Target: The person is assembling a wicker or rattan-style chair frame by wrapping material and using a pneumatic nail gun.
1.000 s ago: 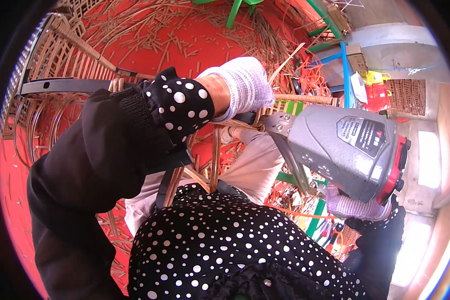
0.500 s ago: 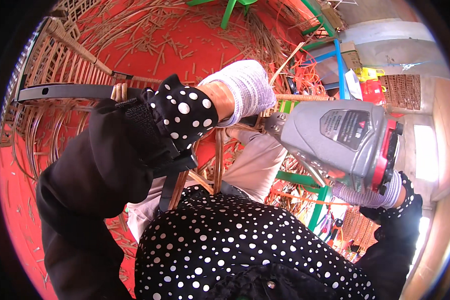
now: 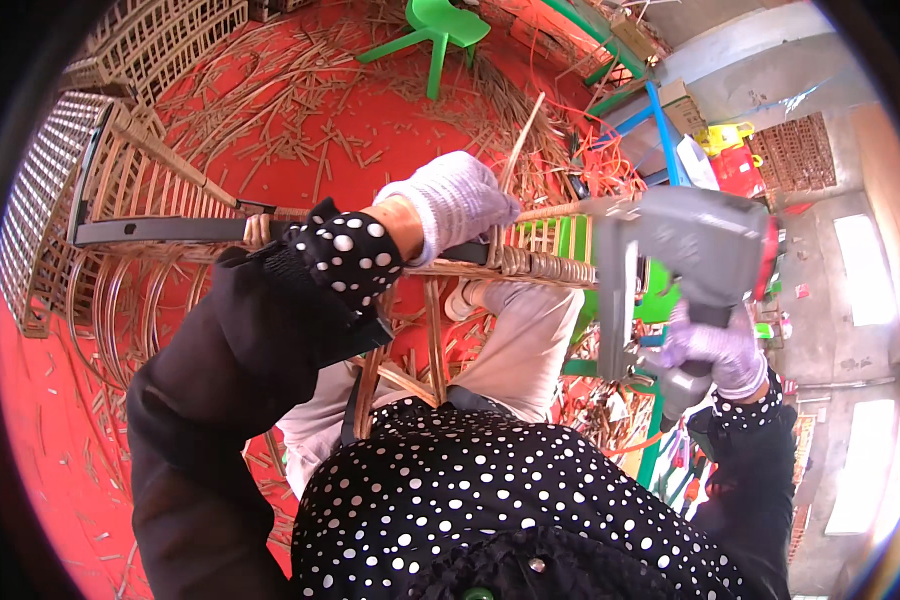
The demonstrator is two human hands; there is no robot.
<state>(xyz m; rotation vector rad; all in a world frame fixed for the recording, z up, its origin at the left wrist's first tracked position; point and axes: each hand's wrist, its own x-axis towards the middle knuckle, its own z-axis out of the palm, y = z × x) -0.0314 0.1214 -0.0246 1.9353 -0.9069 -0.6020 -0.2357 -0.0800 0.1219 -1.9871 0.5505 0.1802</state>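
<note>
A pale knitted glove covers my left hand point(image 3: 450, 203), closed over the black bar of a woven frame with a loose rattan strip point(image 3: 520, 145) rising at its fingertips. To its right, rattan wrapping point(image 3: 550, 267) covers part of the bar; the black bar point(image 3: 160, 231) shows bare at the left. My right hand point(image 3: 720, 350), gloved too, is wrapped round the handle of a grey nail gun point(image 3: 705, 235) with a red end. The gun is slightly blurred, its long magazine point(image 3: 615, 300) just right of the wrapped bar. The frame stretches across my lap.
Woven rattan panels point(image 3: 100, 190) stand at the left. Cut rattan scraps point(image 3: 310, 90) litter the red floor. A green stool point(image 3: 435, 35) sits at the far side. Blue and green rails point(image 3: 665, 130), red cord and a red-and-yellow container point(image 3: 735, 165) are at the right.
My right hand has turned the nail gun and drawn it back, so its magazine and handle now show. The left hand has tilted, uncovering more of the wrapped bar. The view has shifted slightly.
</note>
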